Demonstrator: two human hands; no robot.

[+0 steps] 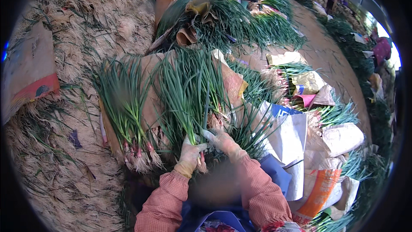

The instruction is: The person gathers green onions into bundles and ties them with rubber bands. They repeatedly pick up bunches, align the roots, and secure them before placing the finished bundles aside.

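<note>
The floor (339, 71) shows bare and brown in a curving strip on the right. On the left, dry roots (86, 124) cover it thickly, and a torn sack (34, 60) with a red band lies on them. Mid-floor, a brown sheet (148, 88) bears loose onions (136, 122), root ends nearest. Wrapped bundles (296, 77) lie close together rightward; beyond sits a leafy heap (231, 21).

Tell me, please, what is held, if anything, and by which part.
The left hand grips green onions by their lower stalks; whether the right hand holds any is unclear.
</note>
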